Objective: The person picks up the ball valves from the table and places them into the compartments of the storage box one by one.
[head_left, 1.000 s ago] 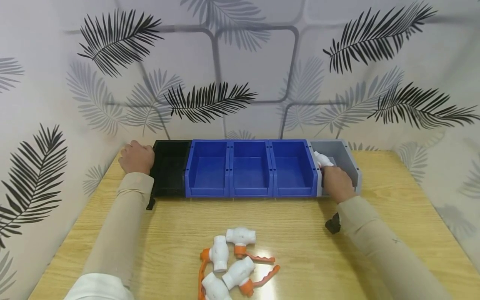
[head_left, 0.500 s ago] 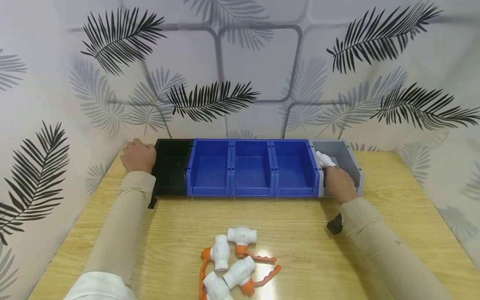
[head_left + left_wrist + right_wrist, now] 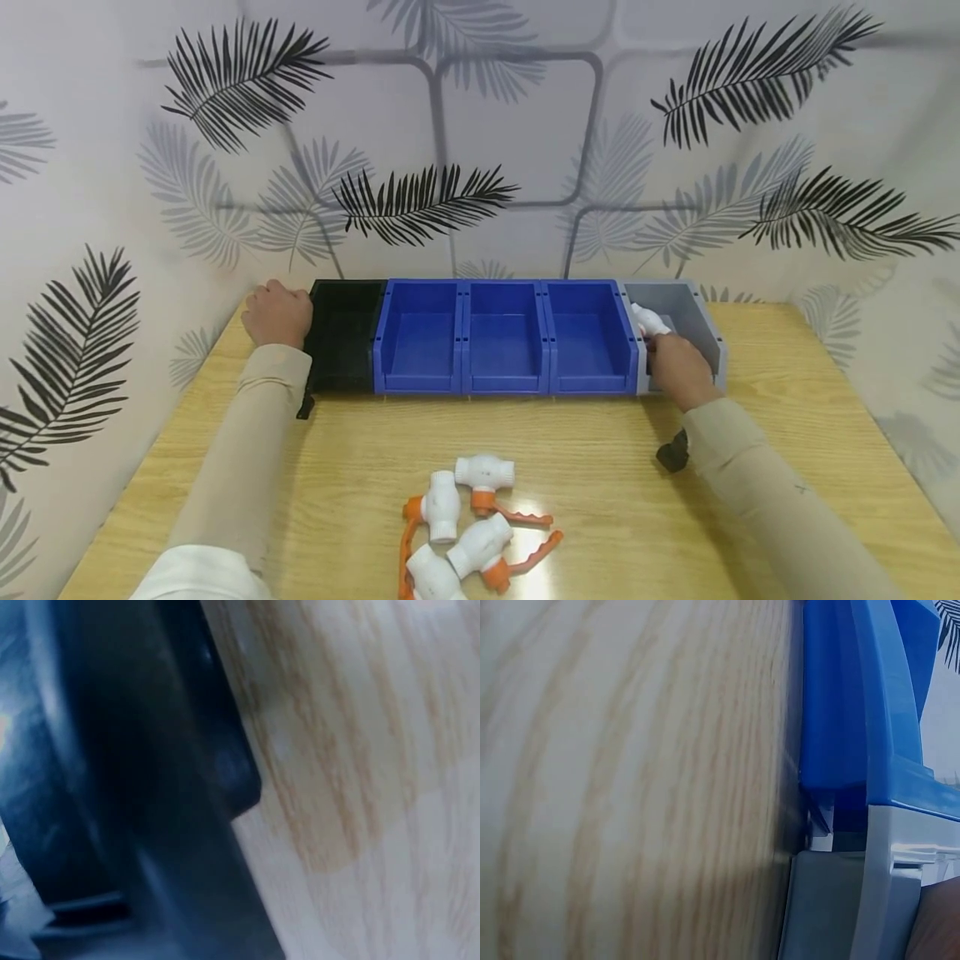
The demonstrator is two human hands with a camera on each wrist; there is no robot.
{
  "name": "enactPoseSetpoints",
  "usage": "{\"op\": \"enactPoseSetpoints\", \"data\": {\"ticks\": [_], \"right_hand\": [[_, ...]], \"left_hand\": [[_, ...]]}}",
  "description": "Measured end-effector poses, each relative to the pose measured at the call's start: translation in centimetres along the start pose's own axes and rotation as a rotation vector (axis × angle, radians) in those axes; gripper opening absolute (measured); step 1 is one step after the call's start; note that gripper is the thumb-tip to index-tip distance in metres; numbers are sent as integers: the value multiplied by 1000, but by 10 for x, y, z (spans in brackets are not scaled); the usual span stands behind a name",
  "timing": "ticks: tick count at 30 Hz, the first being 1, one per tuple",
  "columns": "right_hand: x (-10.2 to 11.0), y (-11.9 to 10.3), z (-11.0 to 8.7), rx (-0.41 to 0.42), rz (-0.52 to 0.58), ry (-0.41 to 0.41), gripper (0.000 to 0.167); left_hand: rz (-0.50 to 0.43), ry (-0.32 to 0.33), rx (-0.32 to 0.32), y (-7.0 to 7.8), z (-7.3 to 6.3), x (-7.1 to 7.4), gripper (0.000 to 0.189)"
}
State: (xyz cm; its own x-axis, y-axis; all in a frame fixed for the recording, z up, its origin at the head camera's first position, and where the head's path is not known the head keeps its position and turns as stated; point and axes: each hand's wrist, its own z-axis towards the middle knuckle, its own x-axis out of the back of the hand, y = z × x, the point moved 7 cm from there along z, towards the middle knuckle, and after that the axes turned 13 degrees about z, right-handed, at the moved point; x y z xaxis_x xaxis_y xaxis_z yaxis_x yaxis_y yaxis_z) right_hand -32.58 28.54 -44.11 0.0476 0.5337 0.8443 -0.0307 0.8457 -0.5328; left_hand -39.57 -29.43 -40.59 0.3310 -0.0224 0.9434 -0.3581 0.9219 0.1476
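My right hand (image 3: 681, 371) reaches into the grey bin (image 3: 718, 346) at the right end of the row and holds a white plastic ball valve (image 3: 649, 319); its lower part is hidden by the hand. My left hand (image 3: 277, 315) is at the left side of the black bin (image 3: 341, 379), touching or very near its rim, knuckles up. What its fingers do is hidden. Several white ball valves with orange handles lie in the front middle, among them one upright-lying valve (image 3: 444, 507), one crosswise valve (image 3: 484, 472) and one slanted valve (image 3: 480, 545).
Between the black and grey bins stand three blue bins: left (image 3: 417, 383), middle (image 3: 506, 383) and right (image 3: 592, 383). They stand side by side on the wooden table (image 3: 360, 442), in front of a leaf-patterned wall (image 3: 525, 125). The left wrist view has the black bin's wall (image 3: 150, 825) close up.
The head view has shifted very slightly. Both hands, the bins and the valves stay in nearly the same places.
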Motion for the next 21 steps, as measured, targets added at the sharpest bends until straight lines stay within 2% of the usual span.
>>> {"op": "enactPoseSetpoints", "data": {"ticks": [4, 8, 12, 16, 21], "right_hand": [[1, 1, -1, -8, 31, -6, 23], [0, 5, -1, 2, 46, 24, 24], [3, 4, -6, 94, 68, 113, 23], [11, -1, -23, 234, 64, 230, 19], [25, -14, -48, 298, 52, 276, 21]], "left_hand": [[-5, 2, 1, -1, -1, 0, 35], [-8, 3, -3, -2, -1, -3, 37], [-1, 1, -3, -5, 0, -8, 38], [-9, 21, -3, -4, 1, -9, 38], [-13, 61, 1, -3, 4, -9, 36]]}}
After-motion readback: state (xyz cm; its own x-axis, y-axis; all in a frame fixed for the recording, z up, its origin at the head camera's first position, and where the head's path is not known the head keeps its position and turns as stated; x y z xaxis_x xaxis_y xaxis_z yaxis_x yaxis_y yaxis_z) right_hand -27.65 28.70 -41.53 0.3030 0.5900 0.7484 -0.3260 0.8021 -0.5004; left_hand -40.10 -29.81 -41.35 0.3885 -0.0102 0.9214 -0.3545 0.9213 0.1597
